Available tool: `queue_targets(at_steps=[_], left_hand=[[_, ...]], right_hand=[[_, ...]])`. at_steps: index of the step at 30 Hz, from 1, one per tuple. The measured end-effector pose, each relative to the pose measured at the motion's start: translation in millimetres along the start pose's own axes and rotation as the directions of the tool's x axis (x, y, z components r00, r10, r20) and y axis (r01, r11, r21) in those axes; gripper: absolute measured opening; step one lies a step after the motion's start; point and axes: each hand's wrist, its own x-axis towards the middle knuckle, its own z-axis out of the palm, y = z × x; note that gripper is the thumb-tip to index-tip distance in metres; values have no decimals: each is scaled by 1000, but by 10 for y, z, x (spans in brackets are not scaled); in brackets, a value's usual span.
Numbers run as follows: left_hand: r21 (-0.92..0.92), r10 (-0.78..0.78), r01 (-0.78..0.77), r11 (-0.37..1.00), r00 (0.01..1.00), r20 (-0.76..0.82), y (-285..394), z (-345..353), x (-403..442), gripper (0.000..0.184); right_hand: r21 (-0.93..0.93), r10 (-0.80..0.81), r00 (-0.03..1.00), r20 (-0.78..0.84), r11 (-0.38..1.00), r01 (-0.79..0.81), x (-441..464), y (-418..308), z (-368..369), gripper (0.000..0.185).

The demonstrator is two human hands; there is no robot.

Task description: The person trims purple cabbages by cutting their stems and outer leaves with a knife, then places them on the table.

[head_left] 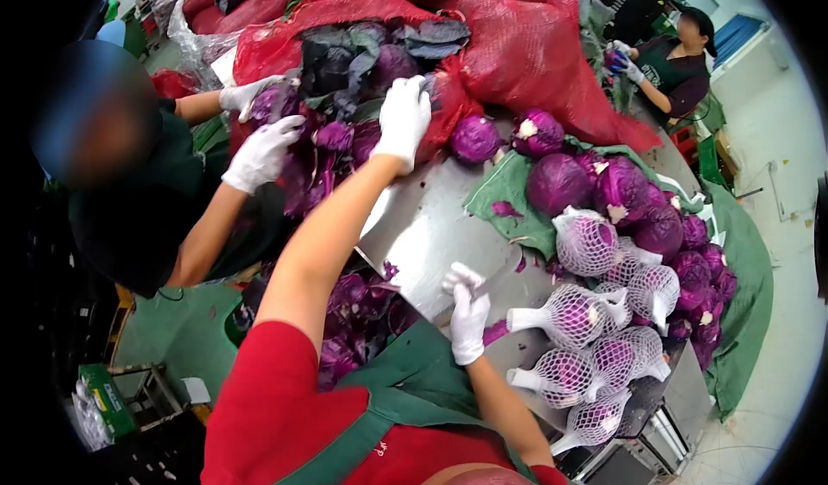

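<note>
My left hand, in a white glove, reaches over the opening of a red mesh sack. Its fingers are curled beside a dark-leaved red cabbage; what lies under them is hidden. Lower down, my right hand, also gloved, is over the metal table with fingers apart and nothing visible in them. A purple leaf scrap lies beside it. To its right are several red cabbages in white foam nets. Behind these, bare red cabbages are piled by a green cloth.
On the left, a co-worker's gloved hands handle a red cabbage. Another person works at the far right. Full red sacks line the back of the table. Purple trimmings lie below the table's left edge.
</note>
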Motion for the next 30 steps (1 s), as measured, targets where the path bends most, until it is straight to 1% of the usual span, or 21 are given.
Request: queue_targets(at_steps=[1, 3, 4, 5, 7, 10, 11, 13, 14, 16, 17, 19, 20, 23, 24, 25, 26, 27, 28, 29, 30], left_hand=[[176, -60, 43, 983, 994, 91, -85, 217, 265, 27], [280, -28, -75, 957, 938, 345, -398, 678, 615, 35], [298, 23, -127, 946, 944, 330, -640, 1019, 675, 42], [285, 133, -209, 936, 956, 263, -982, 1489, 778, 38], [429, -63, -111, 897, 926, 372, -403, 1131, 783, 32], [536, -10, -213, 817, 924, 383, -351, 1127, 746, 24], [428, -49, -88, 899, 953, 299, -435, 1174, 688, 24], [286, 85, -143, 948, 975, 206, -607, 1172, 450, 34], [299, 89, -149, 942, 974, 207, -629, 1046, 394, 34], [51, 128, -139, 989, 977, 170, -551, 727, 218, 52], [-16, -19, 22, 1000, 986, 165, -353, 462, 103, 67], [-125, -291, 293, 948, 956, 31, -198, 290, -30, 71], [-143, -333, 323, 936, 941, -57, -161, 185, -87, 75], [-349, -353, 244, 905, 889, -293, 263, -310, -387, 84], [-428, -380, 222, 876, 864, -330, 468, -518, -531, 77], [-455, -370, 186, 871, 858, -356, 563, -670, -691, 71], [-703, -472, 212, 679, 860, -196, 661, -846, -875, 65], [-876, -523, 247, 414, 852, -7, 727, -966, -1064, 60], [-938, -507, 334, 87, 826, 247, 676, -1024, -1267, 57], [-875, -413, 416, -247, 772, 484, 596, -1031, -1479, 54], [-796, -430, 437, -418, 677, 597, 526, -918, -1727, 54]], right_hand=[[-46, -72, 997, -5, 996, 72, -53, 26, -55, 29], [-76, -85, 996, 38, 993, 87, -102, 67, -166, 28], [-73, -82, 995, 52, 994, 86, -91, 137, -181, 27], [-67, -72, 995, 63, 995, 77, -89, 201, -172, 27], [-87, -69, 995, 70, 993, 75, -103, 197, -178, 27], [-123, -54, 995, 81, 990, 64, -69, 199, -181, 26], [-128, -47, 995, 85, 990, 57, -84, 199, -175, 26], [-91, -70, 996, 53, 993, 74, -81, 212, -140, 24], [-124, -56, 995, 79, 990, 66, -72, 200, -156, 25], [-163, -74, 991, 108, 982, 91, -69, 186, -165, 26], [-152, -78, 991, 108, 984, 94, -66, 184, -175, 26], [-194, -78, 990, 121, 976, 101, -50, 200, -176, 26], [-188, -54, 992, 117, 979, 76, -51, 214, -179, 26], [-226, -56, 991, 122, 971, 82, -32, 228, -194, 26], [-232, -94, 988, 119, 965, 120, -21, 284, -211, 25], [-261, -46, 992, 122, 962, 76, -10, 297, -224, 25], [-153, 28, 995, 98, 988, -13, -6, 247, -200, 24], [-41, 105, 991, 78, 994, -102, 1, 153, -171, 25], [-9, 145, 985, 95, 989, -145, -8, -2, -149, 27], [24, 187, 976, 107, 981, -191, -47, -198, -127, 30], [197, 207, 970, 130, 953, -230, -121, -435, -58, 32]])
